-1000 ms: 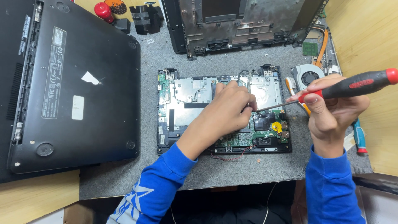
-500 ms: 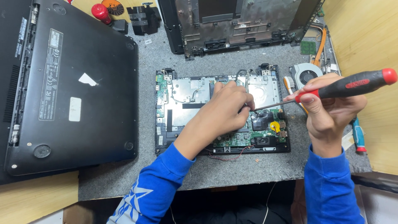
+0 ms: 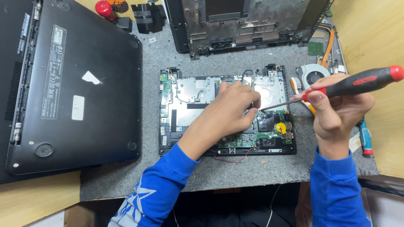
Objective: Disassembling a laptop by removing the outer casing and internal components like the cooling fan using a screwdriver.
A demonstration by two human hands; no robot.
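An opened small laptop base (image 3: pixel 185 105) with a silver shield and a green circuit board lies on the grey mat (image 3: pixel 151 54). My left hand (image 3: pixel 229 111) rests on the board, fingers curled near its middle. My right hand (image 3: pixel 336 109) grips a red-and-black screwdriver (image 3: pixel 357 84). The thin metal tip of the tool points left and meets the board right beside my left fingertips. A yellow round part (image 3: pixel 280 127) sits on the board at the lower right.
A closed black laptop (image 3: pixel 71 84) lies upside down at the left. Another stripped chassis (image 3: pixel 248 21) stands at the back. A cooling fan (image 3: pixel 313 75) and an orange cable lie at the right. A blue-handled tool (image 3: pixel 365 141) lies near the mat's right edge.
The view has shifted slightly. My right hand has lowered a little, and the screwdriver tip stays at the board by my left fingers.
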